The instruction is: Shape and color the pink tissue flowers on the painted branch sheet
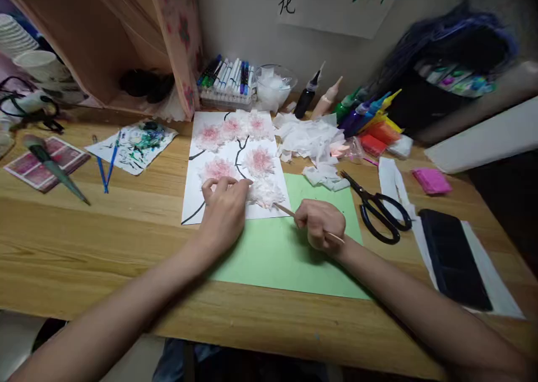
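Here we see the white sheet (218,152) with black branches as our landmark, bearing pink tissue flowers (258,161). The left hand (222,211) rests on its lower edge, fingertips pinching at the white tissue flower (265,192) near the sheet's lower right corner. The right hand (323,224), just right of that corner over the green paper (273,259), is clenched around a thin wooden stick (288,210) whose tip touches that flower. Black scissors (378,208) lie further right of the sheet.
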{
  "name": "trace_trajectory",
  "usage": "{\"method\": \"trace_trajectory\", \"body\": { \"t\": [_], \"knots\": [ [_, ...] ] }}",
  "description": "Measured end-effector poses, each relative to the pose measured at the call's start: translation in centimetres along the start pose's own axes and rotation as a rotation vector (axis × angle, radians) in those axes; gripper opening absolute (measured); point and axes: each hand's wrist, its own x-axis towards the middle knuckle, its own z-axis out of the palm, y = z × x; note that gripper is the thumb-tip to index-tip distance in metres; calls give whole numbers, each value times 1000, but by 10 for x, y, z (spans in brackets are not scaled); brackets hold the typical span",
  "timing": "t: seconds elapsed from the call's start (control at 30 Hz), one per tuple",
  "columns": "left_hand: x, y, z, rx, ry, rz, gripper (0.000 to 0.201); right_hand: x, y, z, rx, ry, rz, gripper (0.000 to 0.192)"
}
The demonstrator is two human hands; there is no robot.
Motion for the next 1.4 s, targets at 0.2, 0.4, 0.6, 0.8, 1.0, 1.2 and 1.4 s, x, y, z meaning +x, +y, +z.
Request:
{"method": "trace_trajectory", "body": {
  "t": [0.2,0.4,0.6,0.8,1.0,1.2,1.4],
  "knots": [
    [1,2,-4,-16,-33,-26,32,2,-3,0,-36,7,116,37],
    [1,2,-4,-23,-35,-24,33,22,-6,5,170,97,623,43],
    [0,1,-3,-31,-19,-18,37,28,4,0,484,264,830,47],
    [0,-2,-4,-49,-13,-10,39,19,21,-22,361,364,622,48],
    [-2,-3,-3,-47,-4,1,41,38,46,-25,-194,27,432,13],
    [-3,-3,-2,-82,-3,-9,43,58,66,4,-300,-62,427,16],
    [-3,-5,-3,-98,-20,-22,39,54,47,-7,-216,-32,442,13]
  ]
}}
